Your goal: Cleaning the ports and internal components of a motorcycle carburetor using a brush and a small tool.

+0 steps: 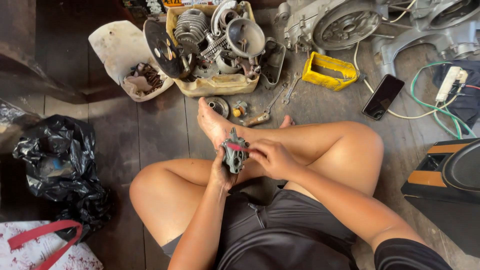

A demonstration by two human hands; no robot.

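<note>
Carburettor body, a small grey metal casting, sits upright in our left hand, which is closed around its lower part just above our crossed legs. Our right hand pinches a thin red tool, perhaps a small brush or pick, whose tip lies against the top of the casting; we cannot tell which it is.

We judge the work on this part to be mid-way: the casting is stripped and in hand, but nothing shows it finished or refitted.

On the wooden floor at 12 o'clock from the hands lie two spanners and a few small fittings, with a yellowed tub of engine parts beyond. A yellow tray and a dark phone lie toward 1 o'clock, a black plastic bag at 9 o'clock.
</note>
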